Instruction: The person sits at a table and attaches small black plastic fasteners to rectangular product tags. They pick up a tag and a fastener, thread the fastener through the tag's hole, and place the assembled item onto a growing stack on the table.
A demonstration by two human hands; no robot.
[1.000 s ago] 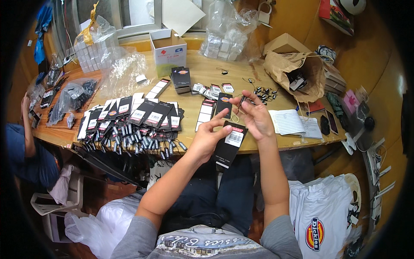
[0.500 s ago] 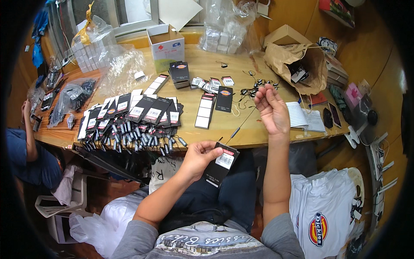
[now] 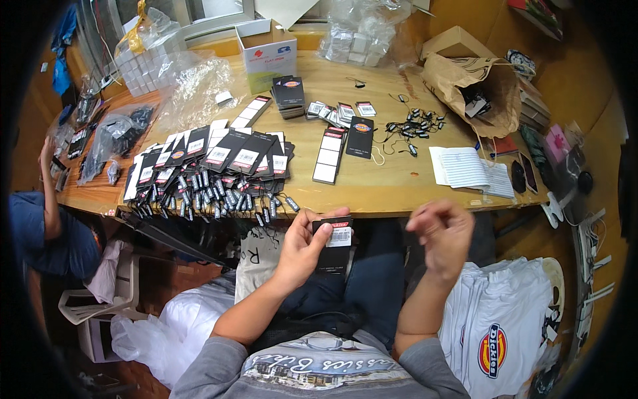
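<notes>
My left hand (image 3: pixel 300 251) grips a black hang tag (image 3: pixel 337 258) with a white barcode sticker, thumb on its face, just off the table's front edge. To its right, my right hand (image 3: pixel 444 241) is raised with bent fingers, smeared by motion; whether it holds anything is unclear. A heap of black hang tags (image 3: pixel 244 158) lies on the table to the left, their black strings hanging over the edge. Beyond my hands are a strip of white labels (image 3: pixel 328 166), a single black tag (image 3: pixel 359 143) and a tangle of black strings (image 3: pixel 413 125).
The wooden table (image 3: pixel 385 193) also holds a white carton (image 3: pixel 269 63), a stack of dark tags (image 3: pixel 288 93), a brown paper bag (image 3: pixel 495 86) and an open notebook (image 3: pixel 468 173). White shirts (image 3: pixel 465 319) are piled at my right. Another person's arm (image 3: pixel 48 179) shows at far left.
My right hand has come down and nearer to me; the string stretched between it and the tag no longer shows. The tag in my left hand has shifted slightly left and looks more upright.
</notes>
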